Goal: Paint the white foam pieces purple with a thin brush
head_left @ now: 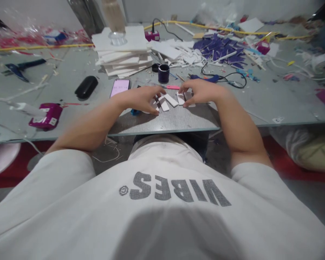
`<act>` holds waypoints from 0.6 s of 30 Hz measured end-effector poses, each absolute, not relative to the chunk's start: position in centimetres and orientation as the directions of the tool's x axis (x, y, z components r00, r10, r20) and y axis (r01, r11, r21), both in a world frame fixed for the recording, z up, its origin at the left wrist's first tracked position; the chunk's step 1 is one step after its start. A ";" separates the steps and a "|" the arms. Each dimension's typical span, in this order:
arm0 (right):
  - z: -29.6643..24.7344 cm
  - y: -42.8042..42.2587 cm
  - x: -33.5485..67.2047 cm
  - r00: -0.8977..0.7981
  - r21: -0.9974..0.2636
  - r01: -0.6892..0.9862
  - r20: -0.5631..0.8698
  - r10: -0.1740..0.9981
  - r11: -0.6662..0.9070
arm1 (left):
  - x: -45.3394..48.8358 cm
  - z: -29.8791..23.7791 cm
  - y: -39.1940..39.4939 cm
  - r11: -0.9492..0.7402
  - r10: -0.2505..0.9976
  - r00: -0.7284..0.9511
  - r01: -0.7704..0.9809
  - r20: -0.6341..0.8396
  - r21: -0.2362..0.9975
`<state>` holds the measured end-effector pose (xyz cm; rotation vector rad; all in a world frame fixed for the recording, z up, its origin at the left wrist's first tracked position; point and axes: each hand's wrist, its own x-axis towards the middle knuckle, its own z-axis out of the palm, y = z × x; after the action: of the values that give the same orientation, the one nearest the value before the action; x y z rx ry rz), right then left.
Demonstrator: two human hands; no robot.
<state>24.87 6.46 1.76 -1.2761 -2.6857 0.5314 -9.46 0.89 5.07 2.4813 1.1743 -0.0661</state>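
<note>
Several short flat white strips (171, 100) lie on the table between my two hands, some side by side and some askew. Dark strips (157, 103) show among them beside my left hand. My left hand (143, 98) arches over the left end of the group, thumb and fingers apart, its fingertips at the pieces. Over the right end bends my right hand (202, 91), thumb and fingers spread around a white strip (180, 98); another piece lies partly hidden under its palm. Beyond the strips is a pink-handled tool (173, 87).
A dark jar (163, 73), a phone (120, 87) and a black case (86, 87) stand near the hands. Farther back are stacked white boards (123, 57), a purple scrap heap (219, 48) and a blue corded tool (206, 78). A purple adapter (47, 115) sits left.
</note>
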 end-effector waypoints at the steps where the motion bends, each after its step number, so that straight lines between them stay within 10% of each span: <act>1: 1.8 6.5 24.9 -0.632 -0.361 0.733 -0.047 0.773 0.577 | -9.5 5.1 0.9 -0.570 0.733 0.647 0.752 -0.209 0.330; 18: 2.6 5.8 23.8 -0.473 -0.445 0.789 -0.001 0.881 0.423 | -10.6 3.4 2.4 -0.614 0.721 0.685 0.701 -0.103 0.362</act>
<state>23.84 5.80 2.62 -1.4632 -2.4455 0.5743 -10.63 2.43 3.38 2.5239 1.1129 0.0745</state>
